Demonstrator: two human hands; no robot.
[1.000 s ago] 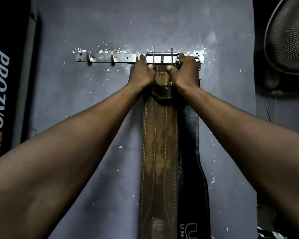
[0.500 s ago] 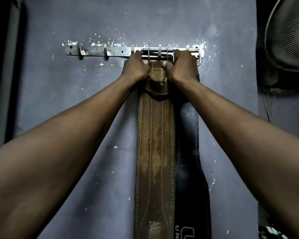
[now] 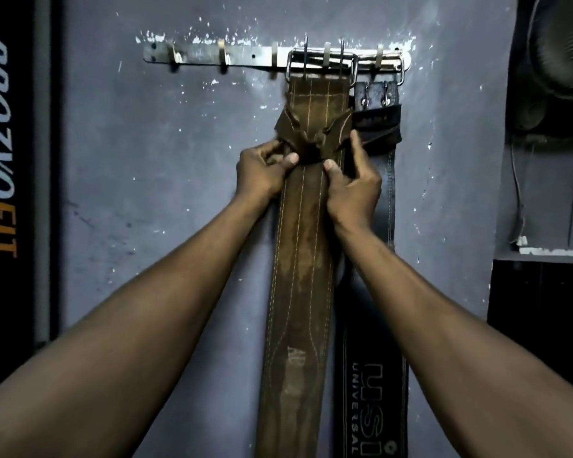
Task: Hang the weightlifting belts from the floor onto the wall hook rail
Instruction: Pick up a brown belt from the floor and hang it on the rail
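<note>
Below the hook rail (image 3: 212, 56), my left hand (image 3: 262, 173) and right hand (image 3: 353, 186) are both closed on the brown belt (image 3: 298, 259), thumbs pressing its face and fingers curled round its edges, just under the keeper loop (image 3: 311, 133), which looks twisted and bunched. The brown belt's buckle (image 3: 321, 61) sits up on the rail, its frame seemingly over one of the hooks, with two prongs sticking up past the rail's top edge. Beside it, away from the rail's free hooks, hangs the black belt (image 3: 371, 325), its own buckle caught at the rail's end, partly tucked behind the brown one.

What worries me most: I cannot tell how deep the hook sits inside the buckle frame. If I tug down or sideways while straightening the loop, the frame could ride off the hook tip and the whole belt would drop. A sideways pull could also drag against the black belt, since the two overlap where my right fingers reach behind.

As for lie, the brown belt's long axis runs straight down from the rail, buckle end uppermost, stitched face outward toward me, tail end out of view below.
</note>
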